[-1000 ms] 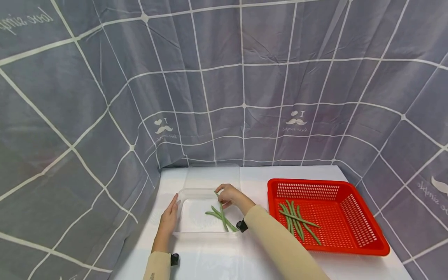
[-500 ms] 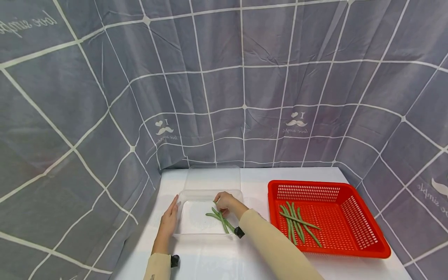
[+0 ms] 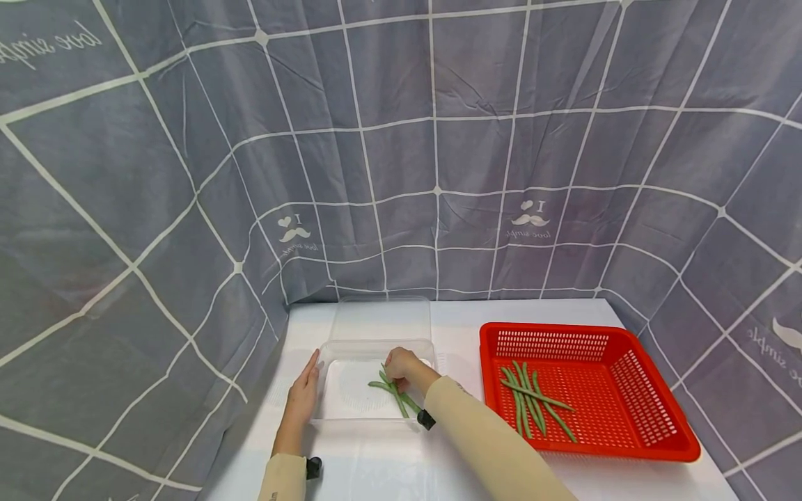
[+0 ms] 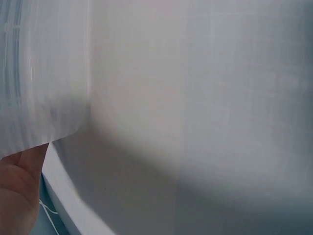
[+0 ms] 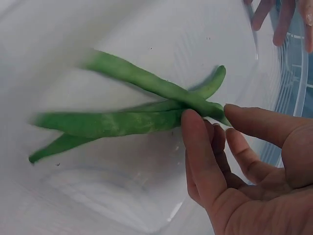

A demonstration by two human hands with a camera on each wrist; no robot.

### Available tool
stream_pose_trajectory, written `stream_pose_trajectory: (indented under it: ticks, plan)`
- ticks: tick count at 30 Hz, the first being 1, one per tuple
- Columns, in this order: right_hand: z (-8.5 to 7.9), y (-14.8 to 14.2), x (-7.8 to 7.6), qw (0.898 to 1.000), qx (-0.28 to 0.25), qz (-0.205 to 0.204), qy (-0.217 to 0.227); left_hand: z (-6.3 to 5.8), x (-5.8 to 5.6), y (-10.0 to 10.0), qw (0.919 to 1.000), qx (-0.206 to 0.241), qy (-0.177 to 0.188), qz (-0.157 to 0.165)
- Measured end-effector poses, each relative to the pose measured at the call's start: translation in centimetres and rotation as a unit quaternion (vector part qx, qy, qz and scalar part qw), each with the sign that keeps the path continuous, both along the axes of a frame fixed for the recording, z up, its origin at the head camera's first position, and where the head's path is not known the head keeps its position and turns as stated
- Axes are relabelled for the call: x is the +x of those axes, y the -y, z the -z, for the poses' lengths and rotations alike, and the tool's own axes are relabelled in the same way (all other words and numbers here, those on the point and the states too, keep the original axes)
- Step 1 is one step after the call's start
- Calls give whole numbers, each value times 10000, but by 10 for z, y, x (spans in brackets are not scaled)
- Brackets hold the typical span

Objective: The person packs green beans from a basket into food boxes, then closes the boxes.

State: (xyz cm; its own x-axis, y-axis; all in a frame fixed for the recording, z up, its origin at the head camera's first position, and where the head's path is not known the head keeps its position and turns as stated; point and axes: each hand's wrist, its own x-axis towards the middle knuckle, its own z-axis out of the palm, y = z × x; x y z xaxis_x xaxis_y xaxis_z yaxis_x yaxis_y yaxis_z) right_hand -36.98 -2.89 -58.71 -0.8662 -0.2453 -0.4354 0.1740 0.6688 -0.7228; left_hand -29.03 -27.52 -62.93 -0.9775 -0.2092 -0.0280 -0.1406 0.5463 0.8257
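A clear plastic container (image 3: 341, 417) sits on the white table. My left hand (image 3: 302, 395) lies along its left wall with fingers extended; in the left wrist view, part of that hand (image 4: 19, 191) shows below the clear wall. Inside the container, three green beans (image 5: 132, 73) cross each other on the bottom. Reaching in from the right, my right hand (image 3: 404, 369) has thumb and fingertips around the end of one green bean (image 5: 107, 124). The rest of that bean extends beyond the fingers, and its gripped end is partly hidden.
To the right stands a red perforated basket (image 3: 626, 390) with several green beans (image 3: 532, 400) in its left part. A clear lid (image 3: 381, 319) lies behind the container. Grey checked cloth (image 3: 476, 153) hangs around the back and sides.
My right hand has come down inside the container, lowering a green bean onto the others. The left hand stays at the container's left wall.
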Motion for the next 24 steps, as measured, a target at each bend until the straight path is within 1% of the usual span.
stream_pose_trajectory:
  ticks: [3, 14, 19, 24]
  plan:
    - [0, -1, -1, 10000, 55, -5, -15, 0, 0, -1, 10000, 12, 12, -15]
    - [-3, -4, -5, 9999, 0, 167, 29, 0, -1, -1, 10000, -28, 76, -21]
    - [-11, -9, -6, 9994, -273, 193, -29, -2, -1, -2, 9999, -17, 110, -29]
    - [-26, -18, -3, 9975, -678, 148, -135, -2, -1, 0, 9999, -95, 143, -15]
